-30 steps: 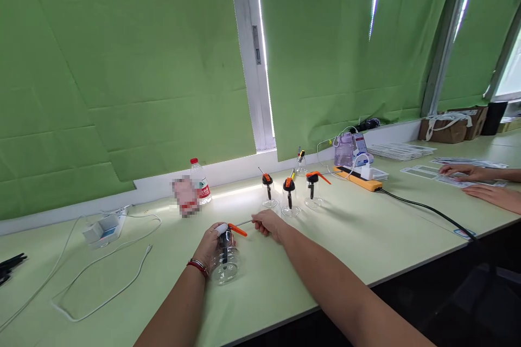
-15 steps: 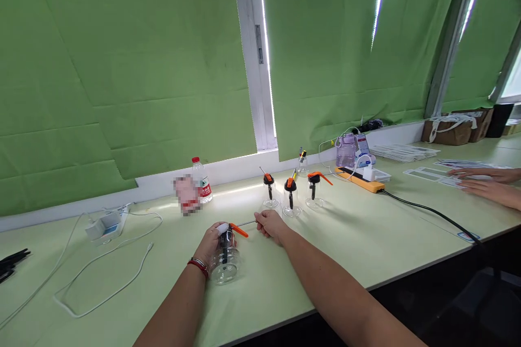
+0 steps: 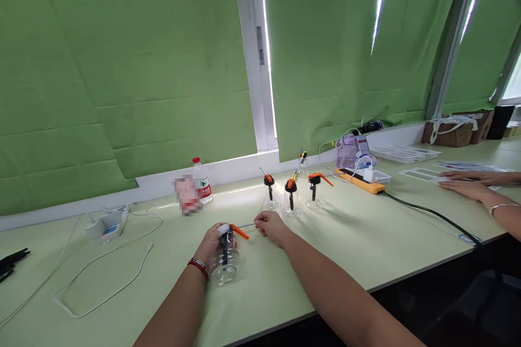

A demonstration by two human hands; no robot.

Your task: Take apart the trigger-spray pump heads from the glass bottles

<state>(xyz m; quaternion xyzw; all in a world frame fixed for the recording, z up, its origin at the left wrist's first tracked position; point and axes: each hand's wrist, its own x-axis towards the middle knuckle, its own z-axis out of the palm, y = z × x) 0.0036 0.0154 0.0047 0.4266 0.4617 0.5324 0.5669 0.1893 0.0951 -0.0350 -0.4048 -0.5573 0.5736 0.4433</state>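
Note:
My left hand (image 3: 211, 241) is wrapped round the black top of a clear bottle (image 3: 225, 271), which stands upright on the table. The thumb has a white covering and lies over the top. An orange lever (image 3: 239, 231) sticks out to the right from this top. From behind the lever a thin metal rod (image 3: 246, 225) runs right, and its far end is pinched in the closed fingers of my right hand (image 3: 269, 224). Beyond that hand stand similar clear bottles with black and orange tops: one on the left (image 3: 271, 195), one in the middle (image 3: 291, 200), one on the right (image 3: 315, 195).
A water bottle (image 3: 205, 187) stands by the wall. White cables (image 3: 109, 252) and a white power strip (image 3: 116, 227) lie left. An orange power strip (image 3: 362, 181) with a black cord lies right, near a purple bottle (image 3: 345, 152). Another person's hands (image 3: 468, 187) rest on sheets at far right.
My two hands, the bottle and the rod look almost unmoved. At far right, the other person's hands have shifted left over the sheets, and a bracelet now shows.

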